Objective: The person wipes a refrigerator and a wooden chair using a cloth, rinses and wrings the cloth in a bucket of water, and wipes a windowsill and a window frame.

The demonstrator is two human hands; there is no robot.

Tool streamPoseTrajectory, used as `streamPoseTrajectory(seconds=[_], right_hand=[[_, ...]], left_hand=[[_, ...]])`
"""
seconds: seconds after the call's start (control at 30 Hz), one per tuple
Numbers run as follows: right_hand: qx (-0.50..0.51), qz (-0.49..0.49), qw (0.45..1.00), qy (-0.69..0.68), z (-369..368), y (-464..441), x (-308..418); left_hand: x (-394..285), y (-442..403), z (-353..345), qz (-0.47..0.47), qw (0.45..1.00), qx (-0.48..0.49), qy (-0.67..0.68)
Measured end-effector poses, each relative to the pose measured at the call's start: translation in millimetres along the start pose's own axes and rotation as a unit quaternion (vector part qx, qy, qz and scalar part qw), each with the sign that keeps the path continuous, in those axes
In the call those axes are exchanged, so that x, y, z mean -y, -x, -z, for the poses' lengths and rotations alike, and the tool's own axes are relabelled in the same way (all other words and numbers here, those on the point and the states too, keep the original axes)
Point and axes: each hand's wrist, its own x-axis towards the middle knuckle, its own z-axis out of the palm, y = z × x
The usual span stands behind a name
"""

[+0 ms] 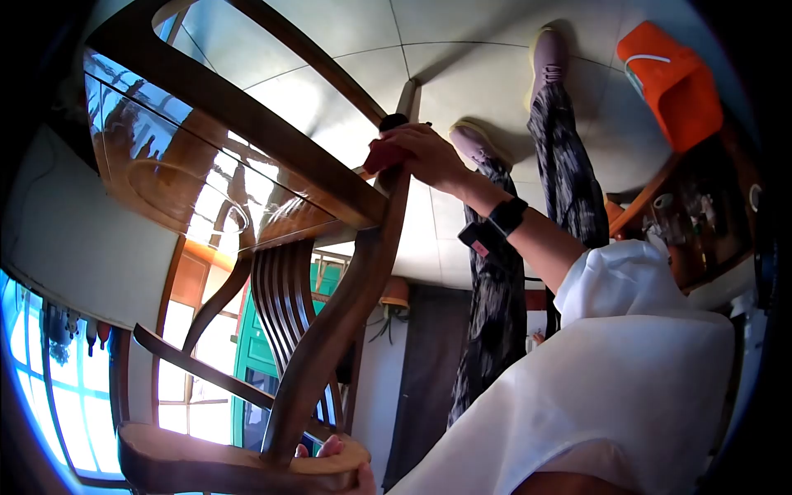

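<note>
Chair (318, 351), dark wood with a glossy seat (148, 186), fills the left and middle of the view. The right hand (425, 153) is at the leg (405, 194) beside the seat's near corner, fingers bent and mostly closed over a red cloth (386, 155) held against the wood. The left hand (330, 447) is far below the seat in the view, at the rounded end of the armrest (206, 458); its visible fingertips curl over the edge, apparently gripping it, though the palm is hidden. An orange container (676, 95) stands well to the right of the seat, with the person's shoes (549, 62) between.

Working the cloth well calls for a flat, folded pad under the fingers, wrapped partly round the leg so that its edges and the joint by the seat get even contact. Pressure should follow the grain and stay light, since a hard push there could rock the frame. The armrest grip ought to stay firm to counter it, without twisting the joint. Whether every foot of the chair bears on the floor (478, 74), I cannot tell
</note>
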Motion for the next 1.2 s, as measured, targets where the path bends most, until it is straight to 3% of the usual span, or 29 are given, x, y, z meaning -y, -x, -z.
streamPoseTrajectory(seconds=[0.07, 0.17, 0.23, 0.27, 0.3, 0.33, 0.37, 0.4, 0.43, 0.47, 0.53, 0.67, 0.7, 0.83, 0.9, 0.97, 1.03, 1.07, 1.17, 1.2], right_hand=[[0.144, -0.002, 0.987, -0.068, 13.5, -3.3, 22.0], [0.173, -0.149, 0.965, -0.128, 42.0, 2.3, 58.1], [0.217, -0.293, 0.853, -0.374, 58.6, -19.1, 25.4], [0.136, -0.271, 0.780, -0.548, 59.3, -25.2, 9.5], [0.052, -0.286, 0.797, -0.530, 47.8, -38.2, -16.0], [0.039, -0.272, 0.829, -0.487, 43.2, -51.7, -37.3], [-0.020, -0.236, 0.909, -0.342, 17.5, -56.1, -89.2], [-0.005, -0.221, 0.961, -0.167, 7.1, -62.3, -98.2], [0.013, -0.197, 0.980, 0.013, -5.5, -64.2, -107.0], [0.015, -0.203, 0.979, 0.010, -18.1, -60.7, -112.9], [-0.080, -0.188, 0.976, -0.073, -38.1, -50.5, -118.6], [0.057, -0.311, 0.948, -0.017, -7.4, -46.4, -92.9], [0.062, -0.276, 0.958, -0.034, 3.0, -38.2, -66.9], [0.014, -0.354, 0.921, -0.162, 8.1, 13.1, 21.3], [0.038, -0.330, 0.928, -0.169, 27.4, 32.7, 53.5], [0.095, -0.323, 0.924, -0.180, 49.7, 35.5, 48.1], [0.014, -0.334, 0.899, -0.285, 45.3, 28.3, 15.0], [-0.008, -0.264, 0.951, -0.163, 56.8, 7.5, 26.1], [0.014, -0.183, 0.967, -0.175, 19.3, 29.7, 61.2], [0.014, -0.083, 0.984, -0.158, 11.9, 40.2, 77.6]], left_hand=[[3.1, 0.2, -1.4, 0.001, 1.000, 0.001, 0.000], [7.2, -2.7, -3.1, -0.004, 1.000, 0.017, 0.002], [7.2, -4.5, -5.8, -0.010, 1.000, 0.024, -0.001], [8.0, -4.7, -7.3, -0.011, 1.000, 0.024, -0.006], [7.9, -7.5, -8.0, -0.009, 1.000, 0.029, -0.008], [8.1, -8.6, -10.1, -0.008, 0.999, 0.033, -0.010], [8.0, -11.2, -11.5, -0.006, 0.999, 0.037, -0.014], [7.7, -13.6, -11.1, -0.005, 0.999, 0.041, -0.018], [7.6, -16.2, -12.8, -0.004, 0.999, 0.046, -0.022], [7.6, -17.3, -12.7, -0.002, 0.998, 0.050, -0.026], [5.8, -21.6, -14.0, 0.003, 0.998, 0.056, -0.030], [2.3, -25.0, -13.2, 0.004, 0.997, 0.070, -0.032], [0.9, -24.7, -12.8, 0.003, 0.997, 0.070, -0.031], [-3.2, -25.2, -10.2, 0.001, 0.997, 0.079, -0.024], [-5.9, -25.6, -10.9, -0.002, 0.997, 0.079, -0.021], [-7.9, -27.6, -11.2, -0.005, 0.996, 0.083, -0.018], [-7.8, -24.1, -5.9, -0.011, 0.995, 0.095, -0.021], [-8.3, -23.3, -1.8, -0.014, 0.994, 0.106, -0.020], [-6.4, -16.1, 9.6, -0.030, 0.992, 0.124, -0.006], [-4.9, -12.3, 11.6, -0.040, 0.991, 0.130, 0.004]])
